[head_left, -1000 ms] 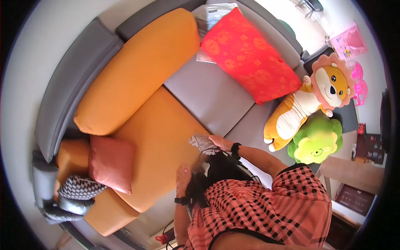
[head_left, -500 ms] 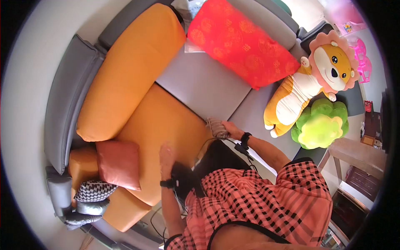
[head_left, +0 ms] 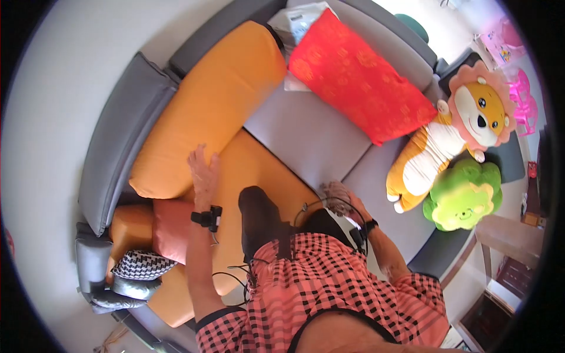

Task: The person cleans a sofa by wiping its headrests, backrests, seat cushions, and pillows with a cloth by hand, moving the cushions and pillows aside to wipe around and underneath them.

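My left hand [head_left: 204, 176], a dark band on its wrist, is open with fingers spread at the lower edge of the long orange back cushion [head_left: 206, 112]. Whether it touches the cushion I cannot tell. Below that hand lies the orange seat [head_left: 265, 170] of the sofa, partly hidden by my dark-clothed leg. My right hand [head_left: 355, 206] is closed on a crumpled greyish cloth [head_left: 337, 194] near the front edge of the grey seat [head_left: 312, 129]. A dark cable loops by this hand.
A red patterned pillow [head_left: 365, 82], a lion plush [head_left: 424, 147] and a green plush cushion [head_left: 462, 194] lie along the sofa. At the left are a pinkish-brown pillow [head_left: 170, 229] and a black-and-white pillow [head_left: 144, 265]. A wooden stool [head_left: 512, 235] stands at right.
My left hand has moved up and left, from over the orange seat to the back cushion. My right hand still holds the cloth. A leg now shows over the orange seat, and the view has shifted.
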The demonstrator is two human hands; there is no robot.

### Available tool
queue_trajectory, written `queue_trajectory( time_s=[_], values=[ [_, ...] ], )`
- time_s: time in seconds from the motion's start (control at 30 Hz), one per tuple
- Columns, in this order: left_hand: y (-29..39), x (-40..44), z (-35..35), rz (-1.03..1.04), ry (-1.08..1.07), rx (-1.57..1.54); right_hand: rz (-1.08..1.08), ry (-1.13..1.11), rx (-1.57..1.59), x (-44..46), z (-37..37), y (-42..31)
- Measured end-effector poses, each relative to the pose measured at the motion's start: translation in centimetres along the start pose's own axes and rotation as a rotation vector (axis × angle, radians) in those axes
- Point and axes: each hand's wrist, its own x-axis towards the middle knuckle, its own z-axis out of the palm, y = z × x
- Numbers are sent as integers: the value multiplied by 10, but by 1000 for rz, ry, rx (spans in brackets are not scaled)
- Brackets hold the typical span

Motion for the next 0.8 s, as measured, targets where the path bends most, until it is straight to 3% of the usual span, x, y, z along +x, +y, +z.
queue_trajectory(
  time_s=[0.13,0.2,0.27,0.3,0.43,0.53,0.57,0.63,0.7,0.73,0.8],
  values=[
    [-66,82,-30,105,237,138,-13,-72,-27,10,-7,3],
    [-115,130,-52,171,217,323,-145,-85,-16,19,17,4],
    [-155,165,-74,121,251,442,-302,-131,-124,30,42,0],
    [-180,179,-84,30,242,411,-227,-109,-201,21,53,-11],
    [-235,208,-105,-276,166,359,-79,-15,-32,60,155,-48],
    [-263,212,-100,-389,123,384,-218,-54,-293,101,218,-74],
    [-283,214,-95,-365,124,406,-276,-3,-675,112,253,-96],
    [-320,221,-82,-330,114,446,-549,-105,-1045,109,327,-130],
    [-346,235,-69,-302,87,471,-382,-193,-451,101,426,-149],
    [-344,238,-63,-275,85,505,-401,-381,-444,132,448,-159],
    [-330,240,-62,-232,97,576,-682,-333,-648,154,509,-178]
  ],
)
